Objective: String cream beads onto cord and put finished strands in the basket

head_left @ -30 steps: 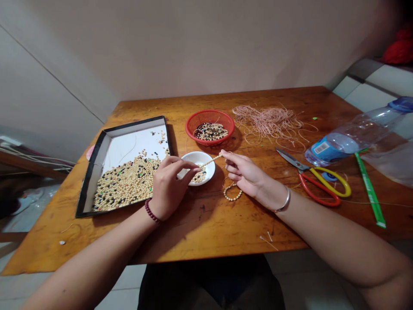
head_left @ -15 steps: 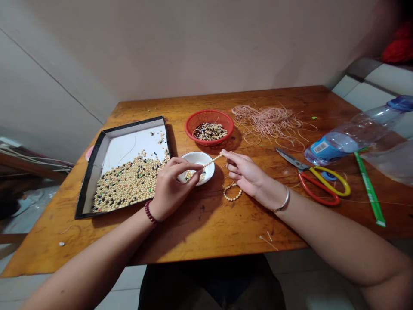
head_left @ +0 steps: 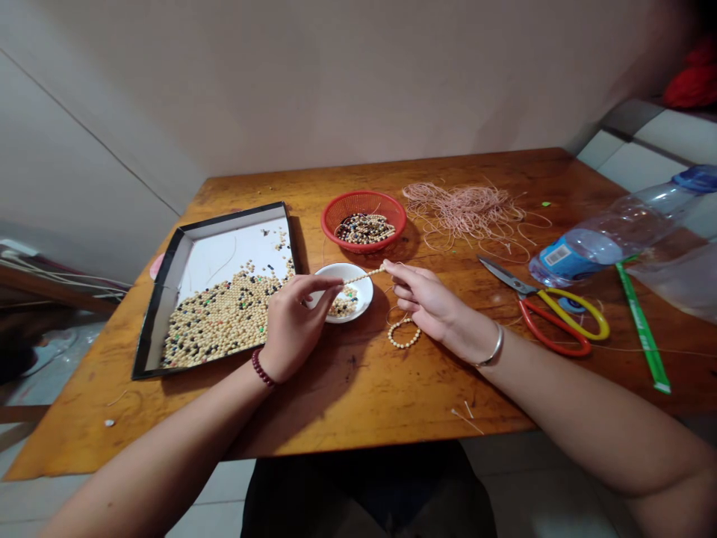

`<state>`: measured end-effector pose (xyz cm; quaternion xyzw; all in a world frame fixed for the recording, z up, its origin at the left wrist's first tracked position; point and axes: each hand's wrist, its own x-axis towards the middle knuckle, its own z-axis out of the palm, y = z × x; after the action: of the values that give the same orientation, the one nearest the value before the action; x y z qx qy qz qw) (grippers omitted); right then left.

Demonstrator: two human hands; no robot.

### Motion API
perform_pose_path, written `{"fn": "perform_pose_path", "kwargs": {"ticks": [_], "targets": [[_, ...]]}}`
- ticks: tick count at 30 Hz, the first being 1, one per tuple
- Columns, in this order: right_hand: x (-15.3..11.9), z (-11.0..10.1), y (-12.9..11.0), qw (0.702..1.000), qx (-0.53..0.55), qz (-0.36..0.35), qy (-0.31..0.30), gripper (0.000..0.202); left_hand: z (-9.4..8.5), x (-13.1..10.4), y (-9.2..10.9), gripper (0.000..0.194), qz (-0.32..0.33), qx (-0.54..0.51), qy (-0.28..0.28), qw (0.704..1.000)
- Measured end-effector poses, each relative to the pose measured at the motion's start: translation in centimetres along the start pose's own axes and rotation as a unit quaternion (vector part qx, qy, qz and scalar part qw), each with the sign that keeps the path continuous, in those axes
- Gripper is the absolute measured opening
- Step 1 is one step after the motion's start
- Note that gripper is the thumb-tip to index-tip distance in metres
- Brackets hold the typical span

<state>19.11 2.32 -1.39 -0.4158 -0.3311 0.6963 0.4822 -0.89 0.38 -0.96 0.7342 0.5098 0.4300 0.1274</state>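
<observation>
A short strand of pale beads (head_left: 363, 277) stretches between my two hands, over a white bowl (head_left: 365, 299) with loose beads in it. My left hand (head_left: 299, 314) pinches the strand's left end between thumb and forefinger. At the other end, my right hand (head_left: 423, 297) grips it with fingertips, the other fingers curled. Below the right hand a finished-looking ring of beads (head_left: 404, 334) lies on the table, cord loops beside it. Left of the bowl is a black-edged tray (head_left: 210, 258) of many pale, dark and a few green beads.
Behind the bowl stands a red plastic basket (head_left: 364, 200) holding strung beads. Pink cord (head_left: 464, 209) lies tangled to its right. Scissors (head_left: 546, 302), a plastic bottle (head_left: 610, 232) and a green strip (head_left: 642, 329) lie on the right. Cord scraps (head_left: 467, 418) lie near the front edge.
My left hand has slid a little left along the strand, so more beads show between my hands. My right hand has hardly moved.
</observation>
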Motion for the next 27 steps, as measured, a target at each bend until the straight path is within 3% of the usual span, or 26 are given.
{"fn": "perform_pose_path", "kwargs": {"ticks": [7, 16, 23, 27], "targets": [[0.14, 0.05, 0.08, 1.0, -0.018, -0.007, 0.005, 0.037, -0.11, 0.06, -0.23, 0.018, 0.01, 0.071, -0.018, 0.997], [-0.09, 0.27, 0.22, 0.997, -0.064, -0.028, 0.04, 0.032, -0.36, -0.3, -0.34, 0.016, 0.151, 0.248, -0.067, 0.955], [0.07, 0.57, 0.33, 0.988, -0.1, -0.08, 0.087, 0.026, -0.25, -0.4, -0.26, 0.017, 0.122, 0.233, -0.061, 0.963], [0.05, 0.62, 0.08, 0.99, -0.09, -0.067, 0.089, 0.024, -0.1, -0.54, -0.39, 0.017, 0.093, 0.196, -0.065, 0.974]]}}
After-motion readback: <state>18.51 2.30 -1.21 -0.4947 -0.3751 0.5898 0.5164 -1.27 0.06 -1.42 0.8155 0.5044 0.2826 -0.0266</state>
